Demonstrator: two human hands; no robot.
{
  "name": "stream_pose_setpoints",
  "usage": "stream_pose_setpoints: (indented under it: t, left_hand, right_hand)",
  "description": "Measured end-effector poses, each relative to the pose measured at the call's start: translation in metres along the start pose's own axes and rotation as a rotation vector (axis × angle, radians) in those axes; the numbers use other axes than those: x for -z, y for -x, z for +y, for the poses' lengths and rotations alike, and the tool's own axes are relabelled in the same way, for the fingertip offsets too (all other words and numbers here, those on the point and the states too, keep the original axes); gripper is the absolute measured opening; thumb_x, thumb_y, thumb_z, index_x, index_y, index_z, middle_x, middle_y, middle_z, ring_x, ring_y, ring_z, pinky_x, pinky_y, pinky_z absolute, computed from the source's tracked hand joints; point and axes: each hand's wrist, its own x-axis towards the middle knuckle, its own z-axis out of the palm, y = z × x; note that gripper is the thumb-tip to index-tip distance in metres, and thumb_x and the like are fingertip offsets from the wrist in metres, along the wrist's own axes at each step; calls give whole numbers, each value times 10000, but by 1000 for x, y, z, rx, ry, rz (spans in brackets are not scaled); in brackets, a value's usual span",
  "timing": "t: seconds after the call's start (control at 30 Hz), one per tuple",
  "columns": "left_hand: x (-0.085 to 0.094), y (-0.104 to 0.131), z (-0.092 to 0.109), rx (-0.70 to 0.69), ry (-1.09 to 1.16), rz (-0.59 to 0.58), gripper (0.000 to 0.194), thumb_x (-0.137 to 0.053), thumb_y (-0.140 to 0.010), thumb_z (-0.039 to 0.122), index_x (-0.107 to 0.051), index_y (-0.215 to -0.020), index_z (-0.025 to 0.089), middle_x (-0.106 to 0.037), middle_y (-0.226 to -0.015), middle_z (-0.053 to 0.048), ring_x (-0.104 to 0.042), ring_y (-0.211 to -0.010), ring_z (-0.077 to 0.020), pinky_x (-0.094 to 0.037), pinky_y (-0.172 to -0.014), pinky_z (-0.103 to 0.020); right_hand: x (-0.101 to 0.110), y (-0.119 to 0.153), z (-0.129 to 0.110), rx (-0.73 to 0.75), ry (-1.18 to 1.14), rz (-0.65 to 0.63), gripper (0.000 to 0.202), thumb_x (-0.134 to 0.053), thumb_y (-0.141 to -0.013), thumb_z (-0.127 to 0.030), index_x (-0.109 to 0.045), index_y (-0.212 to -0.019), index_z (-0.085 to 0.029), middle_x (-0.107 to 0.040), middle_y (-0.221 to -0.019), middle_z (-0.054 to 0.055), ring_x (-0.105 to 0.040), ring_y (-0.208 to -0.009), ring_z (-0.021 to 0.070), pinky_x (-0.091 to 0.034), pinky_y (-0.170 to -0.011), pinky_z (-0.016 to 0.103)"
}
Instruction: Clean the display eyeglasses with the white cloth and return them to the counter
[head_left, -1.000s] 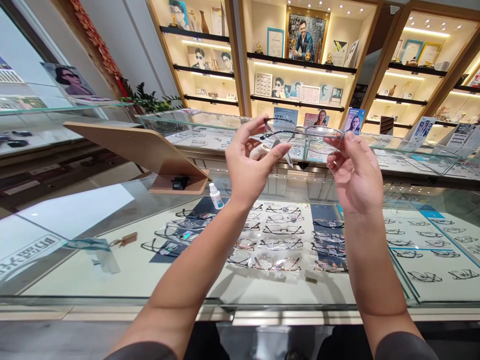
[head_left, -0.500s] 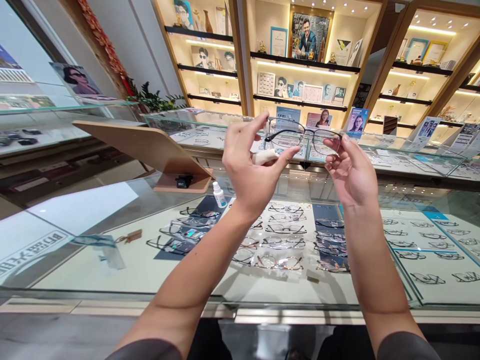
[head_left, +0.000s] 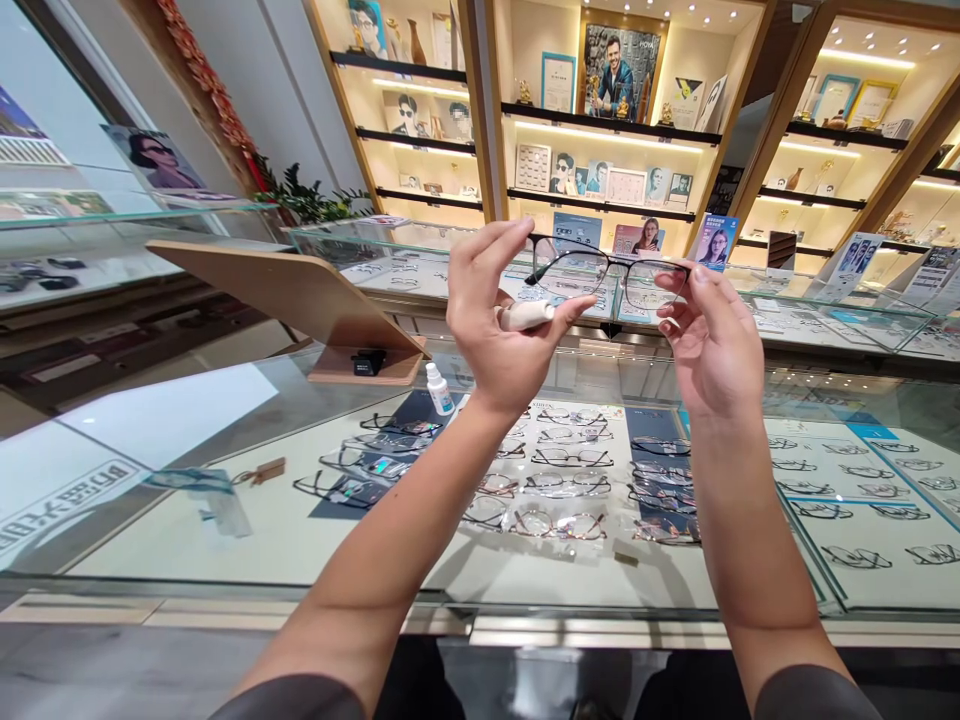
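A pair of dark thin-rimmed glasses (head_left: 616, 262) is held up above the glass counter, between my two hands. At its left end, the fingertips of my left hand (head_left: 499, 325) touch the frame's top corner, and the thumb stretches below the left lens. A small white object (head_left: 525, 316), perhaps a cloth or a wrapped finger, shows at the left palm. My right hand (head_left: 716, 335) pinches the glasses' right end between thumb and fingers, with the other fingers curled. The folded temple crosses behind the left lens.
Beneath the counter glass (head_left: 300, 590) lie rows of glasses (head_left: 568, 484). A white bottle (head_left: 439, 390) stands beyond my left forearm, near a tilted wooden-backed mirror or board (head_left: 285, 290). A brown tag (head_left: 262, 472) and a clear plastic piece (head_left: 221, 500) lie at the left. Lit shelves stand behind.
My right hand has shifted slightly to the right. The glasses have tilted a little, so their lenses look shallower. My left hand has barely moved.
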Motion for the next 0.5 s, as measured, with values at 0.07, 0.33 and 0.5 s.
stream_pose_setpoints:
  t: [0.07,0.33,0.5]
  left_hand:
    - [1,1,1,77,47,-45,866,-803,-732,782,-567,-1453,364,-608,-1408,-108,-540,-1413,-373,-596,-1027,-517]
    - [-3,-4,14,325,368,-86,906,-858,-708,748,-551,-1446,321,-616,-1424,-126,-540,-1444,-376,-595,-1058,-430]
    - [-4,-5,23,433,443,-39,815,-918,-704,647,-591,-1373,314,-628,-1406,-99,-588,-1392,-317,-583,-1057,-386]
  right_hand:
    - [2,-1,3,8,25,4,388,-686,-893,-629,-734,-1107,-309,-771,-1083,32,-709,-904,178,-516,-710,333]
    - [1,0,8,-37,45,12,416,-700,-886,-655,-748,-1095,-298,-756,-1122,30,-703,-1068,217,-553,-807,355]
    - [2,1,11,-36,50,-15,460,-682,-887,-688,-743,-1122,-298,-747,-1170,38,-699,-1110,241,-565,-823,388]
